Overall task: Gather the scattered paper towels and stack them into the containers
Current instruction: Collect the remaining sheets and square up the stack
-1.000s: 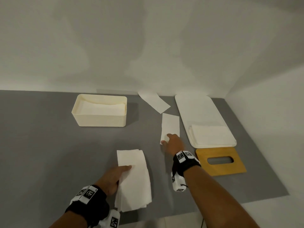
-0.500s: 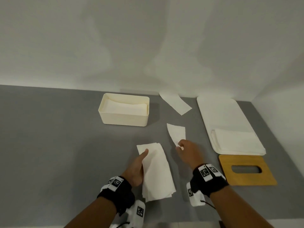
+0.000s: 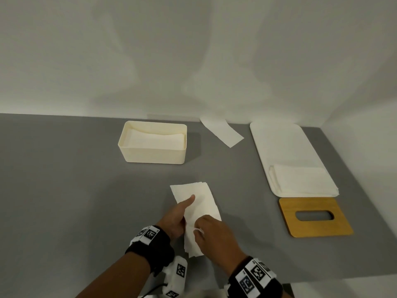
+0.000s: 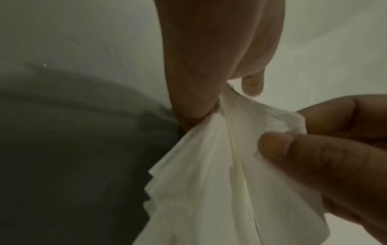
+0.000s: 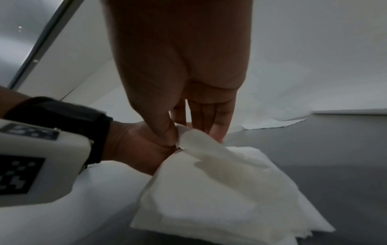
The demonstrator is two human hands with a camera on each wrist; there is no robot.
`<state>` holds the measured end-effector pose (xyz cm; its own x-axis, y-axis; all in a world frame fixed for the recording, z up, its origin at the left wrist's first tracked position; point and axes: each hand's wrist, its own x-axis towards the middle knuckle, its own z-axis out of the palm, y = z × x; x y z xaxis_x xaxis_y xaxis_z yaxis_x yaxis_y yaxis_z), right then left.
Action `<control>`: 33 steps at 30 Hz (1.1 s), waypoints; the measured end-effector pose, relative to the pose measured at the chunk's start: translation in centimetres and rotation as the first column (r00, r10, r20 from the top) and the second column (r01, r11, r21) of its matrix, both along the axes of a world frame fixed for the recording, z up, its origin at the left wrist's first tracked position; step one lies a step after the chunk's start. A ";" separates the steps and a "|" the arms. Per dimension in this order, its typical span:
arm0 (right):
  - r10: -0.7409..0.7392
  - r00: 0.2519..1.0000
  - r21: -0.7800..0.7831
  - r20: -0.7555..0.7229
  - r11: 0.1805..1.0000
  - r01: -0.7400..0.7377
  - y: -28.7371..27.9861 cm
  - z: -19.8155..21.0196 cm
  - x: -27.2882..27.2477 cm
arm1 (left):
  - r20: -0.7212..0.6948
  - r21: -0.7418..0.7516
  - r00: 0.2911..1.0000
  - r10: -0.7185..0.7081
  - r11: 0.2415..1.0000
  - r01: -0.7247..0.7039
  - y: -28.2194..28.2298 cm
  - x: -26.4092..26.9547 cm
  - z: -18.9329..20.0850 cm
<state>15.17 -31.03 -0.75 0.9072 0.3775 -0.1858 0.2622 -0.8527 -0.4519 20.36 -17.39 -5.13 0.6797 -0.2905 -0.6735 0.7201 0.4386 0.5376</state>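
A stack of white paper towels hangs just above the grey table near its front. My left hand grips the stack's left edge, thumb lying on top. My right hand pinches one paper towel against the stack's near right part. One loose paper towel lies flat at the back of the table. A cream open box, with towels inside, stands at the back centre. To the right, a white tray carries a folded pile of towels.
A wooden lid with an oval slot lies in front of the tray. Walls close off the table at the back and on the right. Bare grey tabletop stretches to the left.
My right hand lifted the towel from the middle of the table and brought it back onto the stack held by my left hand. The head view shifted left.
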 end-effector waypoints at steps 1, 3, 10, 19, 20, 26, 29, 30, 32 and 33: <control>0.009 1.000 -0.014 -0.002 1.000 -0.009 0.1 -0.1 0.0 | -0.003 0.029 1.000 -0.005 1.000 0.005 0.0 0.0 -0.3; 0.020 1.000 -0.036 -0.012 0.999 -0.021 0.2 0.0 0.0 | 0.000 0.103 1.000 -0.008 0.995 0.008 0.2 0.0 -0.7; 0.034 0.997 -0.020 -0.074 0.999 -0.036 0.6 0.2 0.5 | 0.080 0.115 0.996 -0.035 0.993 0.025 0.4 0.3 -1.3; -0.488 0.669 0.291 -0.561 0.641 0.711 -2.0 -1.1 5.5 | 0.239 0.138 0.965 -0.113 0.987 0.081 -0.1 0.9 1.2; -0.411 0.613 0.337 -0.674 0.568 0.751 -2.1 -1.1 6.0 | 0.282 0.181 0.948 -0.146 0.979 0.097 -0.4 1.0 1.4; -0.397 0.657 0.418 -0.641 0.536 0.733 -2.1 -0.9 7.5 | 0.386 0.346 0.904 -0.185 0.937 0.044 -0.7 1.7 1.9; -0.386 0.633 0.451 -0.671 0.465 0.762 -1.7 -1.5 7.5 | 0.313 0.363 0.937 -0.156 0.931 0.034 -0.7 1.8 2.3; -0.422 0.632 0.462 -0.650 0.441 0.770 -1.8 -1.5 7.5 | 0.294 0.332 0.947 -0.129 0.943 0.025 -0.6 1.8 2.2; -0.445 0.644 0.486 -0.622 0.425 0.764 -1.9 -1.8 7.5 | 0.276 0.261 0.945 -0.176 0.960 0.102 -0.1 1.7 1.9; -0.410 0.661 0.500 -0.629 0.437 0.748 -1.9 -1.9 7.4 | 0.273 0.273 0.934 -0.230 0.950 0.154 0.3 1.5 1.9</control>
<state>22.62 -32.95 -2.67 0.8684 -0.0580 -0.4925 -0.4958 -0.1181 -0.8603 21.90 -17.14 -3.25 0.8073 -0.2885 -0.5148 0.5668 0.1364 0.8125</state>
